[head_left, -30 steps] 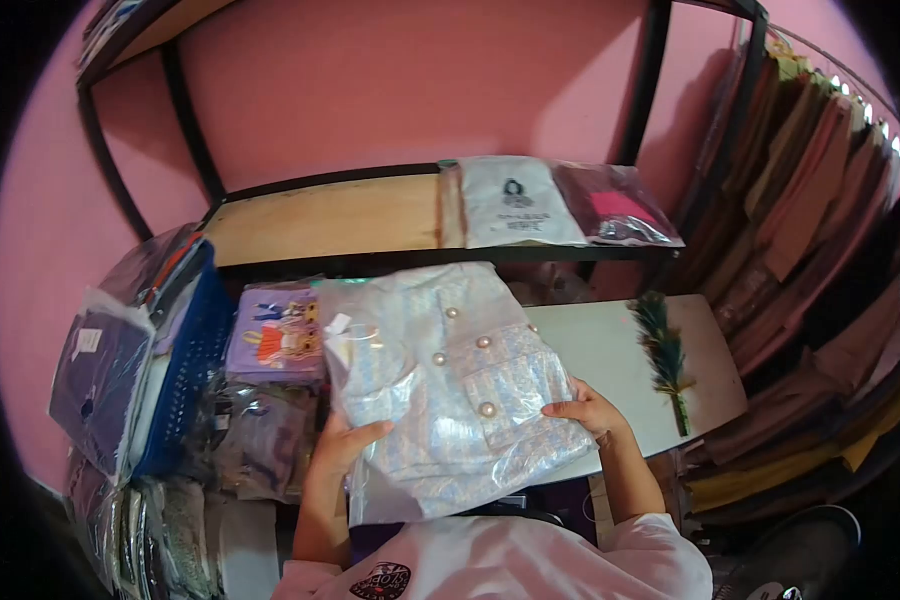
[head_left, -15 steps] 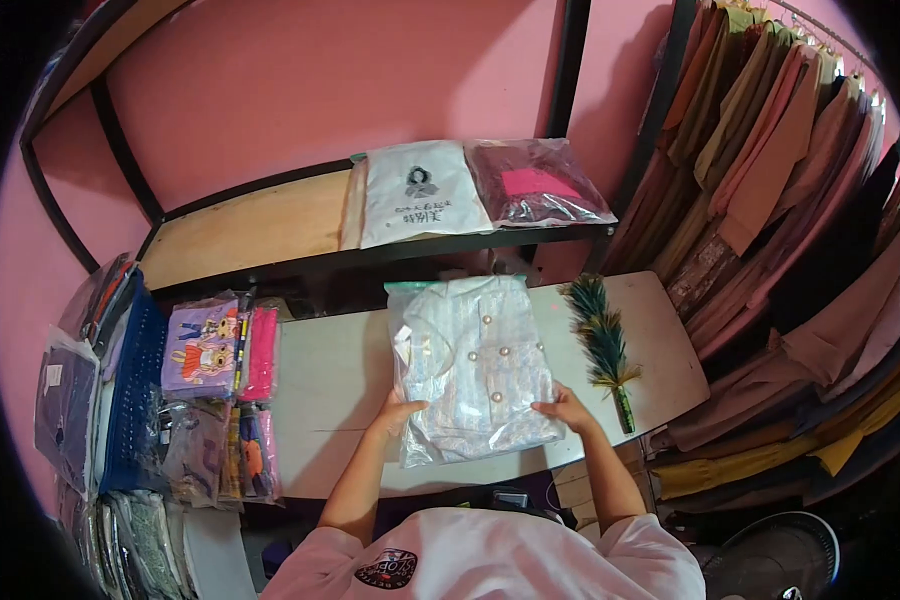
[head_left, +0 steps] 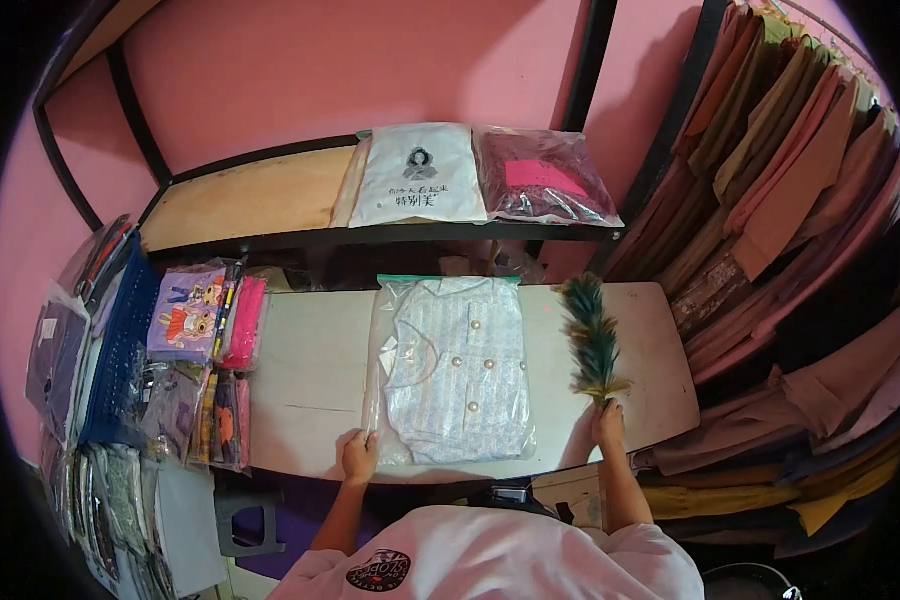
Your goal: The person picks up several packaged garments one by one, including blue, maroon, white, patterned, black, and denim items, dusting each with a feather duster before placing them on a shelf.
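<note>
The right hand's fingers [head_left: 608,424] are closed around the handle of the feather duster [head_left: 592,340], right of the bagged garment [head_left: 460,370], while the left hand's fingers [head_left: 360,457], slightly curled, touch that garment's lower left edge, the garment lying between both hands.

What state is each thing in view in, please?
Striped garment, folded in clear bag
Clear bag, flat on table; seal unclear
Feather duster, gripped by right hand
White printed garment, bagged, on shelf
Purple printed garment, folded, bagged
Clothes at right, hanging
Left hand, at clear bag's lower left edge
</note>
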### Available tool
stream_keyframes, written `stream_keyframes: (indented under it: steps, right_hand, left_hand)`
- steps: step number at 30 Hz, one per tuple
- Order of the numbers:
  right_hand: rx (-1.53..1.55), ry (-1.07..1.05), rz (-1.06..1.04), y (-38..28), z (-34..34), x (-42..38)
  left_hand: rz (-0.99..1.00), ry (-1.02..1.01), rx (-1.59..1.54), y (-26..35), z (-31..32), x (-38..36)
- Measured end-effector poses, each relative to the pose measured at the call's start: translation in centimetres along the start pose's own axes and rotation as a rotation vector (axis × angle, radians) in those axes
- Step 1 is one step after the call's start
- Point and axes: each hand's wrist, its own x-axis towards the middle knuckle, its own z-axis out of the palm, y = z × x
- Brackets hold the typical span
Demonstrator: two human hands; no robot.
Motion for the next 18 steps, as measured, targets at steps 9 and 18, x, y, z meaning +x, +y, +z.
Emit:
stream_keyframes:
  steps: [9,18]
  right_hand:
    - [0.027,-0.487,-0.486,-8.5,-4.3,-0.3]
    - [-0.292,-0.410,-0.629,-12.9,-0.5,3.9]
  left_hand:
    - [-0.055,0.139,-0.056,-0.6,-0.5,-3.2]
    - [0.055,0.057,-0.021,-1.4,-1.5,-3.2]
